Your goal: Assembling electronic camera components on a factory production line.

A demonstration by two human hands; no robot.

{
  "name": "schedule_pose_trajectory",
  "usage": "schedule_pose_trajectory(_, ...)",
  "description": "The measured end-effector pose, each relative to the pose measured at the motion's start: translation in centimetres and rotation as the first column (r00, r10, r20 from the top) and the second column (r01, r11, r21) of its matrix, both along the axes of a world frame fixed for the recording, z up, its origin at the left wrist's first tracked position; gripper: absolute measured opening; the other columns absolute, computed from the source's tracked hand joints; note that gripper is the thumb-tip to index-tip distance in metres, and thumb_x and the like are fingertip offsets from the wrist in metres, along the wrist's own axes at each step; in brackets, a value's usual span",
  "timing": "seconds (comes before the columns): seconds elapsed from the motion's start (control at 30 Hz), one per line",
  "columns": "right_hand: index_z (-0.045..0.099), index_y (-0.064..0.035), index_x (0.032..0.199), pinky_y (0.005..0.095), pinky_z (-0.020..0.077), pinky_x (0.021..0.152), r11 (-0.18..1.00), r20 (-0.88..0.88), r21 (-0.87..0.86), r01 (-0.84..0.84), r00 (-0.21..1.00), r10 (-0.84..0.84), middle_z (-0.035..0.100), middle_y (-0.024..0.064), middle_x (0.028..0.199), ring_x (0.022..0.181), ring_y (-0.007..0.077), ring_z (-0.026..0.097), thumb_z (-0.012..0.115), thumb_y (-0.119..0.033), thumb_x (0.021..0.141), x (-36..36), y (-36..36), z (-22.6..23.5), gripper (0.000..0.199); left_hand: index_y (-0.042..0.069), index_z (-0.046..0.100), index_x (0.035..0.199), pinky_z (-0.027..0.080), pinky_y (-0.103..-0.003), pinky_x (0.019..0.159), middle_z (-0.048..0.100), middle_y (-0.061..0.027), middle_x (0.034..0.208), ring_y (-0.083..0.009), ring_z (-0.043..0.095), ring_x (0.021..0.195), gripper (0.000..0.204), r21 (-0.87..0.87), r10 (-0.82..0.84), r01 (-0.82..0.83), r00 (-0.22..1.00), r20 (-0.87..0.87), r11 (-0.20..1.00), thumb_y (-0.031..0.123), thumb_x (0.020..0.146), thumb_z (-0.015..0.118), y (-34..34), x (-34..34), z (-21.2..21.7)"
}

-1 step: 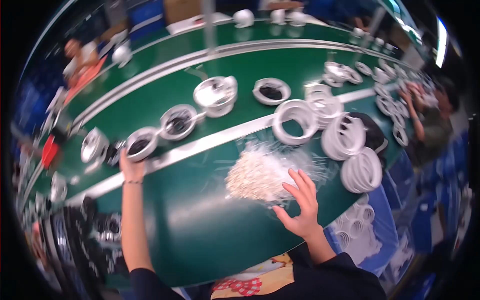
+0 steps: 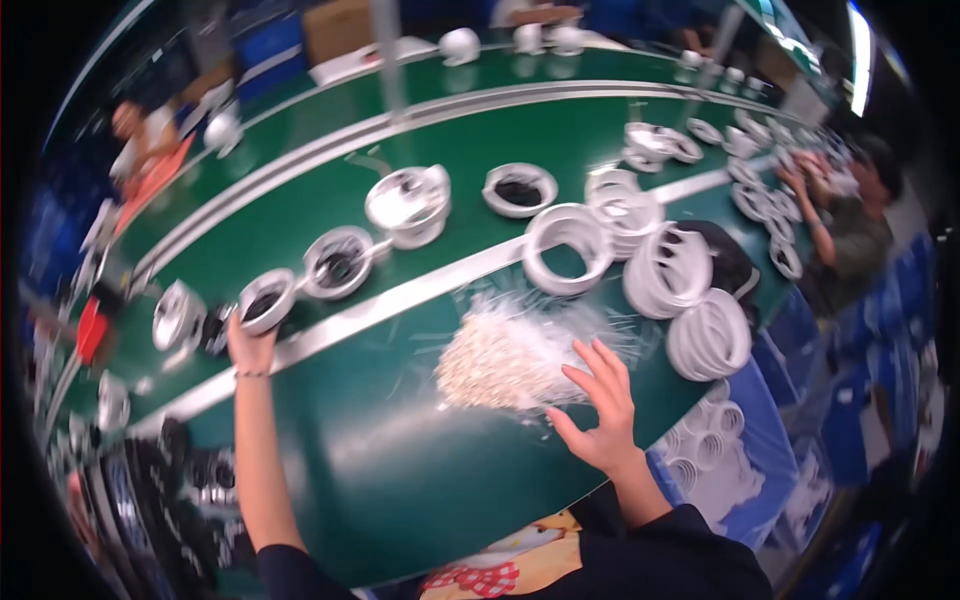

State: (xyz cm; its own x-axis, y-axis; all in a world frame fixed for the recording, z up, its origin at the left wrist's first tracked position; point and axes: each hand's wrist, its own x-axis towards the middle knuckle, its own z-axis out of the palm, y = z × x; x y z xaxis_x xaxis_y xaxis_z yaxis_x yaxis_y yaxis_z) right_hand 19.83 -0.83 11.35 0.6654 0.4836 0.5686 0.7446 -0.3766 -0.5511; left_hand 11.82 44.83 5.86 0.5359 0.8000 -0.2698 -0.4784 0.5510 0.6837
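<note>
— What is the right hand (image 2: 598, 405) doing down here at the near edge of the green bench (image 2: 400, 480)?

— It rests flat, fingers spread, on the near side of a heap of small white parts (image 2: 505, 360) lying on clear plastic wrap. The grip is open, pinching nothing; it looks like it steadies or rakes the heap.

— And the left hand (image 2: 250, 340)?

— Stretched out across the metal rail (image 2: 400, 295), its grip closed round the rim of a white round housing (image 2: 266, 299) with a dark inside, on the belt just past the rail.

— What crowds it?

— More housings in a row alongside (image 2: 340, 262), and a larger one (image 2: 408, 203) beyond. To the right, stacks of white rings (image 2: 668, 270) stand close by the heap. Farther off, another person (image 2: 850, 215) works at the belt.
</note>
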Motion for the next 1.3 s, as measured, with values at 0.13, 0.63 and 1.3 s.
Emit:
schedule_pose_trajectory(0.13, 0.059, -0.0032, 0.091, 0.0408, 0.0344, 0.09, 0.967, 0.126, -0.114, 0.228, 0.969, -0.214, 0.051, 0.0119, 0.115, 0.109, 0.0327, 0.042, 0.069, -0.01, 0.059, 1.7, -5.2, 0.1, 0.034, 0.002, 0.043, 0.117, 0.03, -0.044, 0.097, 0.045, -0.0141, 0.12, -0.0286, 0.042, 0.112, 0.041, 0.053, -0.024, 0.027, 0.998, -0.061, 0.998, 0.03, 0.088, 0.037, 8.3, 2.5, -6.2)
schedule_pose_trajectory(0.63, 0.059, -0.0014, 0.084, 0.0311, 0.0435, 0.062, 0.84, 0.365, 0.132, 0.527, 0.762, -0.535, 0.059, 0.01, 0.08, 0.071, 0.0254, 0.054, 0.064, 0.003, 0.059, 4.8, -11.2, 1.6, 0.025, -0.007, 0.037, 0.117, 0.029, -0.04, 0.096, 0.04, -0.0253, 0.119, -0.0379, 0.038, 0.111, 0.049, 0.686, 0.889, 0.727, 0.306, -0.34, 0.012, 0.006, 0.072, 0.049, 13.7, -2.6, -2.2)
schedule_pose_trajectory(1.3, 0.057, -0.0014, 0.071, 0.0386, 0.0449, 0.062, 0.962, 0.167, -0.263, 0.073, 0.986, -0.029, 0.057, 0.0144, 0.073, 0.069, 0.032, 0.056, 0.059, -0.001, 0.064, 13.8, 4.1, -4.0, 0.007, 0.001, 0.048, 0.103, 0.04, -0.037, 0.086, 0.047, -0.0146, 0.112, -0.0297, 0.046, 0.104, 0.037, 0.751, 0.835, 0.652, 0.468, -0.289, -0.106, 0.004, 0.067, 0.054, 4.1, -1.1, -1.4)
